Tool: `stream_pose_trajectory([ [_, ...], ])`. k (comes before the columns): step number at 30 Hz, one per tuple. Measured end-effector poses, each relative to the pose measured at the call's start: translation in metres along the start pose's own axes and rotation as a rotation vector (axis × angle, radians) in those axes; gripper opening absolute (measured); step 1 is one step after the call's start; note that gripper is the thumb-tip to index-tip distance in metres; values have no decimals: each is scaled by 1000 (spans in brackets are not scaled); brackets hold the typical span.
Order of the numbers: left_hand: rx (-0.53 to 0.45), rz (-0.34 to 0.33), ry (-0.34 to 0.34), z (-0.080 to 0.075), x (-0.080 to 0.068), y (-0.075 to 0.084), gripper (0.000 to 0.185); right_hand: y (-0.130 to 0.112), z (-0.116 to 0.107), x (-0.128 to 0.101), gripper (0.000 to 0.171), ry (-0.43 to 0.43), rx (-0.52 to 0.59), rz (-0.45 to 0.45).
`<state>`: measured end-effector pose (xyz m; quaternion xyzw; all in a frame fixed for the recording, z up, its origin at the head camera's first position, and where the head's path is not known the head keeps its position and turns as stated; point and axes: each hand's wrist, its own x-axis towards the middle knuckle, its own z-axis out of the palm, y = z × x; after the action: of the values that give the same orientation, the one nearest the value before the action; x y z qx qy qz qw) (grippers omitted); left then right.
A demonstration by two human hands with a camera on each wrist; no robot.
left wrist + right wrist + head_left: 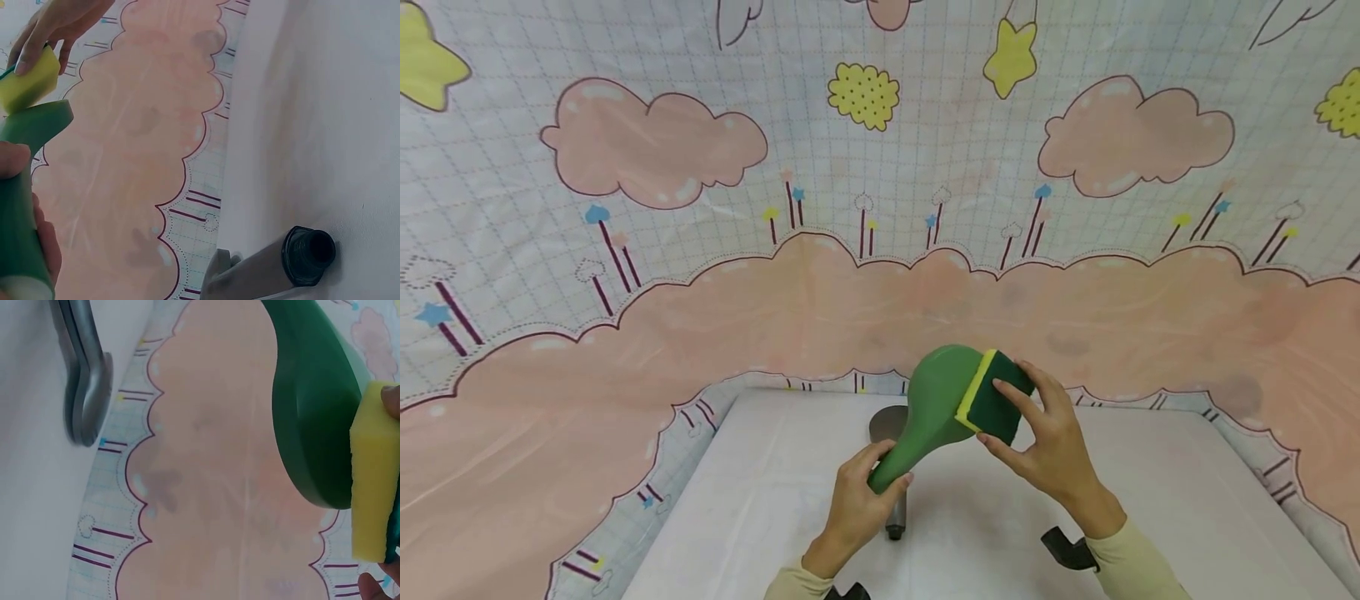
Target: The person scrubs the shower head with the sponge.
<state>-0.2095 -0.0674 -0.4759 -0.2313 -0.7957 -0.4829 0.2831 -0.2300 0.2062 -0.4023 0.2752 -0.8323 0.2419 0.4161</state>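
My left hand (859,493) grips the handle of a green spoon-shaped paddle (934,400), raised above the white table (760,517). My right hand (1047,446) pinches a yellow and dark green sponge (991,398) and presses its yellow side against the paddle's broad head. In the left wrist view my fingers (12,161) wrap the green handle (19,237), and the yellow sponge (28,84) sits at the top left under the other hand. The right wrist view shows the paddle head (315,406) edge on, with the sponge (374,475) against it.
A grey metal utensil (891,467) with a dark handle end (309,250) lies on the table under the paddle; its bent head (87,387) shows in the right wrist view. A pink cloud-patterned cloth (880,208) hangs behind the table.
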Motion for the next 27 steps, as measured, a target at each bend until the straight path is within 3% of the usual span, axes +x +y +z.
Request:
stream_pose_trajectory([
  [11,-91,-34,-22,0,-6,-5,46,7,-3,0,75,-36,6,29],
  [21,-61,20,9,0,-5,-7,46,0,-2,-1,74,-34,15,53],
  [27,-71,-3,-2,0,-4,-2,46,-7,2,-1,75,-27,4,26],
])
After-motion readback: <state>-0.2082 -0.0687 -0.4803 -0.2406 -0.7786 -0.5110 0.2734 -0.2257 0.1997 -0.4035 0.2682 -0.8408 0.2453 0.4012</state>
